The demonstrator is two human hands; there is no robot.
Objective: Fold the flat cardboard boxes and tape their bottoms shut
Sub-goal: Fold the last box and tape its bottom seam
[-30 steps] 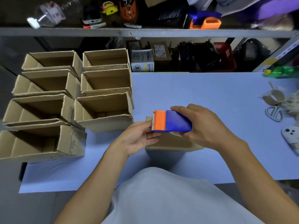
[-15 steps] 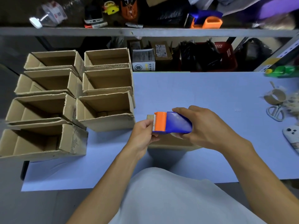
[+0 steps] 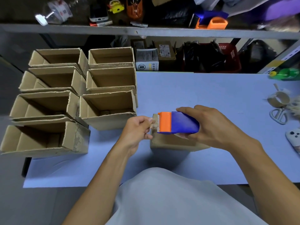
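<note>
The left hand has its fingers curled, thumb and forefinger pinching the clear tape end at the dispenser's toothed edge. The right hand wraps its fingers around the blue body of the tape dispenser, thumb on top; its orange cutter head points toward the left hand. Both hands are held directly above the cardboard box, which sits on the table near the person's body; hands and dispenser hide most of its top face.

To the left, seven folded boxes stand open-topped in two rows, touching one another, edges rough and corrugated. At the right edge lie scissors, an empty tape core, a phone and a green bottle.

The table has a smooth pale-blue covering. Behind it, a grey metal shelf carries assorted clutter, including a second orange and blue dispenser.
</note>
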